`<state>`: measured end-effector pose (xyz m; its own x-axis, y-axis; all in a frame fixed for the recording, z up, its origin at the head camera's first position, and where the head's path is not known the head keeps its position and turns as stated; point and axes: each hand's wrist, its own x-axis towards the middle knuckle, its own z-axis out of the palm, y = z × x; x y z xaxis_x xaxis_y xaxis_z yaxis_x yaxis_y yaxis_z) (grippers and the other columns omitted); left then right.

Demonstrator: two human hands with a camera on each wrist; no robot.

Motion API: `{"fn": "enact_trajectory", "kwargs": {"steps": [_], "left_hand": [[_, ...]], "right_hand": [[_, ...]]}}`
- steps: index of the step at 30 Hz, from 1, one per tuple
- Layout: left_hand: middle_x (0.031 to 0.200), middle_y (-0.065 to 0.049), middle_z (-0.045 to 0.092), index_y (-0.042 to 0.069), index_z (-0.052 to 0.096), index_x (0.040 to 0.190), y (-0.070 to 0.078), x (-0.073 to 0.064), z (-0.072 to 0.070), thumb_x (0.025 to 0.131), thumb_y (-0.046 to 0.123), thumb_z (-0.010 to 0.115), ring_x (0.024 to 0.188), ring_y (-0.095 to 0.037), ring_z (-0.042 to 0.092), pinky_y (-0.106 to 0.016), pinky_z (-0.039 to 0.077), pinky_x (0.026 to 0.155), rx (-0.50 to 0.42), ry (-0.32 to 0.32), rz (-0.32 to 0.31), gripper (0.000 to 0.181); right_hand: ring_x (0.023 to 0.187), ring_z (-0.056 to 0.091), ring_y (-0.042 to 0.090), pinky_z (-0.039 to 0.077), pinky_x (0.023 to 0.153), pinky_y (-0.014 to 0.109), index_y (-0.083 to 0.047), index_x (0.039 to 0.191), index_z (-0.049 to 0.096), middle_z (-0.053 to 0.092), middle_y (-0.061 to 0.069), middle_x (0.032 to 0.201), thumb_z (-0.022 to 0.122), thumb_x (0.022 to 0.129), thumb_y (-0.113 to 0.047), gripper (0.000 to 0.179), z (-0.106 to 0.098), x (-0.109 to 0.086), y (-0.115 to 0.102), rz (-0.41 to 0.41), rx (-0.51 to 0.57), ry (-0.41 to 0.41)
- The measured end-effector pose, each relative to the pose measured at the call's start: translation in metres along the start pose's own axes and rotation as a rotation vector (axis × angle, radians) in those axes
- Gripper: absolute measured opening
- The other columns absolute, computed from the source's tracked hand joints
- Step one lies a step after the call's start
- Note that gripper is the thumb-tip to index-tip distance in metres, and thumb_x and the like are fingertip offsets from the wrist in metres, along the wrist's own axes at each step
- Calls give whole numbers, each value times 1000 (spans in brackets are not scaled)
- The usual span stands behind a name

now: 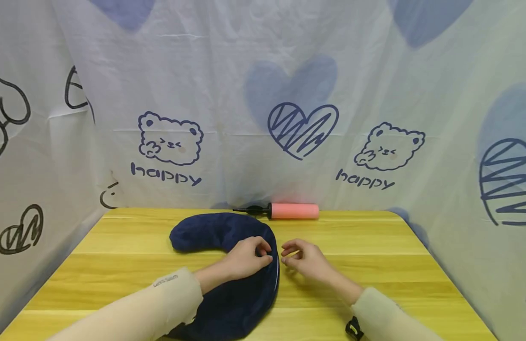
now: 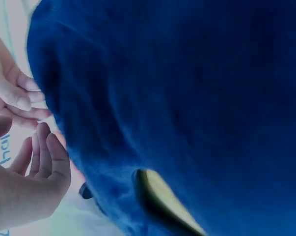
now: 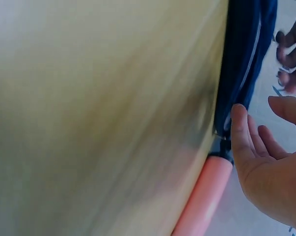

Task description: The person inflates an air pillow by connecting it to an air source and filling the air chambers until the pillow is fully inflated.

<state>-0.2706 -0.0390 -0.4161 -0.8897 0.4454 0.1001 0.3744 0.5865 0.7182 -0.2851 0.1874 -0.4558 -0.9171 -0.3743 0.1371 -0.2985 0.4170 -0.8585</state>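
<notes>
We see a navy plush neck pillow point(image 1: 235, 305) lying on the wood-grain tabletop point(image 1: 374, 239), left of its middle: one curved arm lies near the far edge, and the body runs toward the near edge, where our view cuts it off. A pale, zip-like line point(image 1: 277, 274) follows its outer right side. The left hand point(image 1: 248, 258) is over the pillow near that line, fingers loosely curved and thumb apart from them; we cannot tell whether it touches the plush. Just beside the pillow's right side is the right hand point(image 1: 306, 259), its fingers relaxed, its thumb likewise apart. Behind the pillow, we find a pink and black hand pump point(image 1: 294, 211) along the far edge, nozzle toward the far left corner. Beyond hangs a white curtain point(image 1: 229, 71) printed with hearts and bears.
</notes>
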Motion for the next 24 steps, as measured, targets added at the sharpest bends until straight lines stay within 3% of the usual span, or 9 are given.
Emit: {"fn": "enact_trajectory", "kwargs": {"steps": [5, 11, 24], "left_hand": [[86, -1, 62, 1, 69, 115, -6, 11, 15, 94, 18, 75, 74, -13, 57, -31, 50, 70, 22, -31, -66, 28], [82, -1, 62, 2, 70, 113, -11, 12, 26, 91, 13, 77, 71, -13, 57, -31, 49, 67, 2, -9, -122, 25], [78, -2, 63, 1, 72, 111, -16, 10, 26, 84, -2, 70, 69, -13, 57, -28, 47, 65, -104, 27, -124, 27]], "right_hand": [[83, 73, 25, 60, 70, 32, 10, 123, 62, 72, 15, 106, 71, 96, -6, 33, 8, 0, 6, 38, 7, -51], [82, 72, 19, 59, 69, 29, 11, 120, 65, 73, 12, 100, 75, 92, -4, 33, 12, 3, 10, 42, 3, -63], [81, 72, 19, 60, 71, 29, 13, 116, 67, 74, 16, 97, 79, 88, -1, 34, 19, 3, 4, 48, 40, -26]]}}
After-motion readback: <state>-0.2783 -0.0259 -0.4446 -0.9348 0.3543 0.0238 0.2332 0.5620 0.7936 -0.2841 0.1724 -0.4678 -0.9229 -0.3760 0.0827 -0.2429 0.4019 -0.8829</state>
